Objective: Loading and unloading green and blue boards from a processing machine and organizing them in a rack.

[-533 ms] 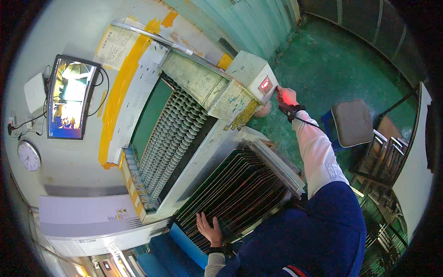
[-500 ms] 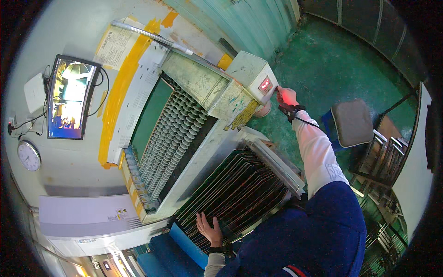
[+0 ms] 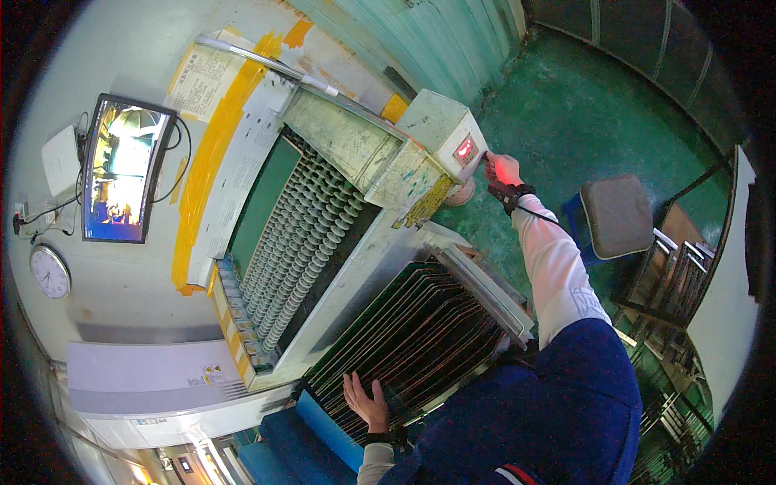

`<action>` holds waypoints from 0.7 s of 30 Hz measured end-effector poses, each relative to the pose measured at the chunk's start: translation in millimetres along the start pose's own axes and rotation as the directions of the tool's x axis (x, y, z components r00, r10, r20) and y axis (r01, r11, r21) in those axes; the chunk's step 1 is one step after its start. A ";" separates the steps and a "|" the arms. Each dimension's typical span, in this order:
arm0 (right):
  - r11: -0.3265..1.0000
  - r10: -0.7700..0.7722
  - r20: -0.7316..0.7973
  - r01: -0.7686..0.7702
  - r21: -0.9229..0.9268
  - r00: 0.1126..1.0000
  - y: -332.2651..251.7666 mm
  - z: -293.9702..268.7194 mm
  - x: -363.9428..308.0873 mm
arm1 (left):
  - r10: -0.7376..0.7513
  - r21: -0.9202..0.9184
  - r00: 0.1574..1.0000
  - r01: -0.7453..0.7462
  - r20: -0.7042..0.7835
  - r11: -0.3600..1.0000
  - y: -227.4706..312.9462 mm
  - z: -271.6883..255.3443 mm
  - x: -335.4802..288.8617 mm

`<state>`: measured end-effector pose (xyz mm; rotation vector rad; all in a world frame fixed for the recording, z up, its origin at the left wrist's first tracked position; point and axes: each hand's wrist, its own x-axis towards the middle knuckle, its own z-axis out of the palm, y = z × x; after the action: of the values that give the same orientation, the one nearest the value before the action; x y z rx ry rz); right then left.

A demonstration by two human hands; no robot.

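The pale box [image 3: 440, 133] is mounted at the corner of the roller machine [image 3: 303, 234]; at its edge the right hand [image 3: 503, 171] is curled, any grip hidden, and a light, steady touch is advised. The left hand [image 3: 369, 403] is held loosely open, empty, by the boards [image 3: 412, 331].

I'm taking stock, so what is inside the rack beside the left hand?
Thin dark panels stand in a row, their coppery edges showing. The left hand and blue clothing cover part; the rack's bottom is hidden.
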<state>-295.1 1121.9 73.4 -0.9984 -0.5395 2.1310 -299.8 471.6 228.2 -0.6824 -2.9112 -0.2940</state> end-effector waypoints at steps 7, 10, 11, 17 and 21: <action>0.998 -0.006 -0.046 0.004 -0.057 0.999 3.6 0.6 5.2 | 0.002 0.014 1.000 -0.002 0.004 1.000 -2.2 0.4 -0.2; 0.999 -0.016 -0.035 0.015 -0.029 0.999 4.1 -4.4 9.7 | 0.017 0.015 1.000 -0.017 -0.002 1.000 -1.8 2.1 2.8; 1.000 -0.023 -0.032 0.022 -0.022 0.999 4.6 -4.5 9.3 | 0.018 0.018 1.000 -0.018 -0.006 1.000 -1.4 2.5 2.3; 0.996 0.087 0.086 -0.085 -0.027 0.993 18.8 5.7 -21.5 | 0.045 0.055 0.999 -0.044 -0.023 0.998 -4.1 -0.6 -8.0; 0.958 0.268 0.332 -0.212 -0.195 0.904 49.3 -13.6 -33.6 | 0.035 0.005 0.999 -0.035 -0.025 0.999 11.3 -14.2 5.5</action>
<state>-290.4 1065.2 51.0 -0.7935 -0.8024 2.5479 -298.4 480.7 244.8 -0.7221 -2.8719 -0.2899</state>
